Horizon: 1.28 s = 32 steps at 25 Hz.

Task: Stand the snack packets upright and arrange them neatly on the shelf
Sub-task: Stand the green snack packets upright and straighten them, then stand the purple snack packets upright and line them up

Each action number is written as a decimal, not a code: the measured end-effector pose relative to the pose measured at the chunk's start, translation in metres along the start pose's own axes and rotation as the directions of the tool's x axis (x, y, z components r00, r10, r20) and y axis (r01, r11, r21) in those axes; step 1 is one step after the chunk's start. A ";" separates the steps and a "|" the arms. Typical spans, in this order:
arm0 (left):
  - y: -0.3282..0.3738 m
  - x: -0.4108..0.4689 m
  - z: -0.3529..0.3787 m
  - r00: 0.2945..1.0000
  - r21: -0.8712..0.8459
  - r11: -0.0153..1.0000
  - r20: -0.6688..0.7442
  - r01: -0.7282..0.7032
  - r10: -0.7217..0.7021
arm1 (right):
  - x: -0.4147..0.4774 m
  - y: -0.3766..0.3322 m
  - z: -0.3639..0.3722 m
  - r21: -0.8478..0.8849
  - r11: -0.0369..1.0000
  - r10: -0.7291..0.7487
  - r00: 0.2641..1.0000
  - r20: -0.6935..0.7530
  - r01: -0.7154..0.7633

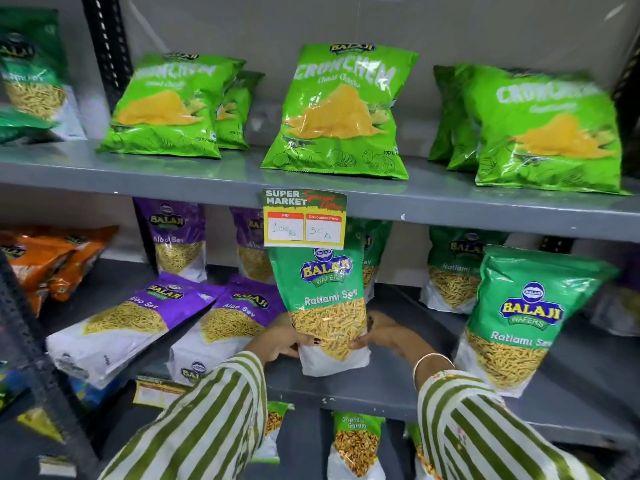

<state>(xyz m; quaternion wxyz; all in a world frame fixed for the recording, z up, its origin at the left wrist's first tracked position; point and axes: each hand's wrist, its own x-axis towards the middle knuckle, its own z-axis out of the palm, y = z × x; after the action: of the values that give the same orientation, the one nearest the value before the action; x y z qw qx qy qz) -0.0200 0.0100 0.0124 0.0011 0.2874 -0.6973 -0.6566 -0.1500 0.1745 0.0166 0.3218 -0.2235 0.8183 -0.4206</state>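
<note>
Ratlami Sev packet (325, 299) upright, left hand (280, 342), right hand (384, 332) flanking base

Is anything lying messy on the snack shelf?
Yes. Two purple Aloo Sev packets lie flat and slanted at the middle shelf's front left, while the green ones stand upright.

I see a grey metal shelf unit. On the upper shelf (207, 174) lean light green chips packets (337, 112), from 10 to 2 o'clock. On the middle shelf (398, 386) two purple Aloo Sev packets (114, 327) lie flat at 8 o'clock. A green Ratlami Sev packet (327, 306) stands upright at the centre, another green packet (519, 320) at 3 o'clock, and orange packets (52, 261) lie at 9 o'clock.
</note>
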 end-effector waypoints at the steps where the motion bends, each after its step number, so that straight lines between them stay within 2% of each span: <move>1: 0.002 0.006 0.005 1.000 0.037 0.999 -0.016 -0.015 0.016 | -0.003 0.003 -0.003 -0.001 1.000 -0.001 0.999 -0.040 0.001; 7: 0.009 0.044 0.041 0.973 0.340 0.931 -0.135 -0.132 0.187 | 0.000 0.029 -0.021 0.007 0.999 0.036 0.954 -0.297 -0.036; 11: 0.020 0.059 0.060 0.962 0.500 0.855 -0.140 -0.135 0.234 | 0.009 0.047 -0.029 0.057 0.998 0.020 0.933 -0.358 0.000; 14: 0.018 0.066 0.066 0.960 0.547 0.825 -0.129 -0.140 0.249 | 0.011 0.056 -0.028 0.071 0.997 0.031 0.930 -0.366 -0.005; 20: 0.013 0.062 0.066 0.958 0.527 0.836 -0.127 -0.154 0.256 | 0.009 0.057 -0.028 0.111 0.993 0.068 0.945 -0.321 -0.034; 22: 0.012 0.057 0.061 0.961 0.549 0.820 -0.097 -0.165 0.258 | 0.011 0.056 -0.029 0.101 0.991 0.110 0.951 -0.290 -0.084; 24: 0.012 0.051 0.047 0.961 0.586 0.795 -0.096 -0.157 0.260 | 0.009 0.049 -0.032 0.112 0.974 0.220 0.947 -0.236 -0.199; 25: 0.011 0.047 0.035 0.958 0.592 0.793 -0.117 -0.143 0.260 | 0.005 0.043 -0.030 0.140 0.956 0.282 0.938 -0.202 -0.257; 29: 0.004 0.034 -0.049 0.931 0.630 0.773 -0.239 -0.068 0.276 | -0.015 0.013 -0.004 0.075 0.886 0.462 0.886 -0.043 -0.458; 32: -0.016 0.026 -0.130 0.928 0.629 0.775 -0.325 0.066 0.184 | 0.000 -0.020 0.043 -0.054 0.873 0.485 0.874 -0.007 -0.485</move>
<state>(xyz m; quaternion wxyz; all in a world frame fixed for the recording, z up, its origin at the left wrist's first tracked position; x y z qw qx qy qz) 0.0138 -0.1187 0.0063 0.0565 0.3665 -0.8721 -0.3193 -0.1167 0.1399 0.0146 0.4137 -0.0215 0.8581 -0.3033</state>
